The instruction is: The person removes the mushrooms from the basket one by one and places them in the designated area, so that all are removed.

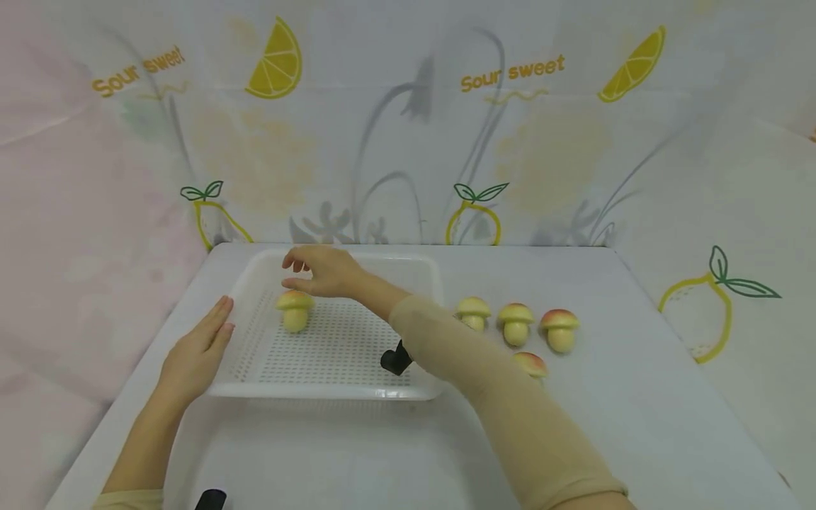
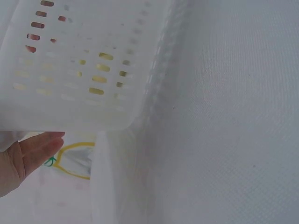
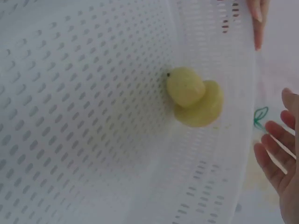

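A white perforated plastic basket stands in front of me with one toy mushroom in its left part. The mushroom has a yellow-green stem and a cap tinged red; in the right wrist view the mushroom lies near the basket's wall. My right hand hovers just above and behind it, fingers parted and loosely bent, with nothing in them. Along the basket's left rim rests my left hand, its fingers almost straight against the outside. The left wrist view shows those fingers beside the basket wall.
Right of the basket, several more mushrooms lie on the white table, among them a red-capped mushroom and one mushroom partly behind my right sleeve. A larger white tray is in front of the basket. A patterned cloth hangs behind.
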Demonstrator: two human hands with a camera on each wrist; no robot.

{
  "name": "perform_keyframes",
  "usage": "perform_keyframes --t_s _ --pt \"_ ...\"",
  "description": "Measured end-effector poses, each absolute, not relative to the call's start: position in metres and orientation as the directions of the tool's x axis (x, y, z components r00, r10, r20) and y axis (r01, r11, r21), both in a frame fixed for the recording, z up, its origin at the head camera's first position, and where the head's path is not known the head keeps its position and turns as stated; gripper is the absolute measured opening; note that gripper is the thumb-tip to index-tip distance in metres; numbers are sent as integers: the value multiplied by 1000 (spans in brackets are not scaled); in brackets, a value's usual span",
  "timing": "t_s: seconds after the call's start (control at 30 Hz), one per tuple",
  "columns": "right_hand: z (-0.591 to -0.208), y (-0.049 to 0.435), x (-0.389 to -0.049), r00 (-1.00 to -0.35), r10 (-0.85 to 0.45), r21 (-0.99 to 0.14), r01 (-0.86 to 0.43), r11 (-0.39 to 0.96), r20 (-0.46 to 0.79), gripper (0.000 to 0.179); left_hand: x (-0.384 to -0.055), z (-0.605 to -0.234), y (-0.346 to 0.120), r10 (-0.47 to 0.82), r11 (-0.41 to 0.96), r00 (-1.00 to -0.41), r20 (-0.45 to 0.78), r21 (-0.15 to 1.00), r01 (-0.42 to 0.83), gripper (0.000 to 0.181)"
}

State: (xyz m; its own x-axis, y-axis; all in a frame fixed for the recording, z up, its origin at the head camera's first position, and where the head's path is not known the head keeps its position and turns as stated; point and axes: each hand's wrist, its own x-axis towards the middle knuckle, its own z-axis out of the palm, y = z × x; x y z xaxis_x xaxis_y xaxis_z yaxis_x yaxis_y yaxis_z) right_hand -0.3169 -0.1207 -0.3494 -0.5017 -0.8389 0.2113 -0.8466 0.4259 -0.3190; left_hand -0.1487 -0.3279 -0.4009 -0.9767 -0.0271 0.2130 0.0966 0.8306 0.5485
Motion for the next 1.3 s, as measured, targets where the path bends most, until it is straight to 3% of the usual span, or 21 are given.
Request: perform_keyframes --t_s 0.23,0.7,1.07,1.3 --pt "-375 -131 -314 -523 -852 -265 -824 502 13 47 -147 -398 -326 -30 827 -980 195 556 85 52" --pt "-391 -145 -312 -514 -853 -152 -839 522 -88 52 -146 -398 -326 -41 823 -979 198 563 80 52" --pt "-404 -151 -310 -498 -857 -180 -838 515 -133 46 -146 -400 -325 -43 818 -984 176 571 66 53" --pt "-408 -150 -310 -486 -861 -268 -818 509 -151 43 -146 -400 -327 -34 825 -980 198 559 85 52"
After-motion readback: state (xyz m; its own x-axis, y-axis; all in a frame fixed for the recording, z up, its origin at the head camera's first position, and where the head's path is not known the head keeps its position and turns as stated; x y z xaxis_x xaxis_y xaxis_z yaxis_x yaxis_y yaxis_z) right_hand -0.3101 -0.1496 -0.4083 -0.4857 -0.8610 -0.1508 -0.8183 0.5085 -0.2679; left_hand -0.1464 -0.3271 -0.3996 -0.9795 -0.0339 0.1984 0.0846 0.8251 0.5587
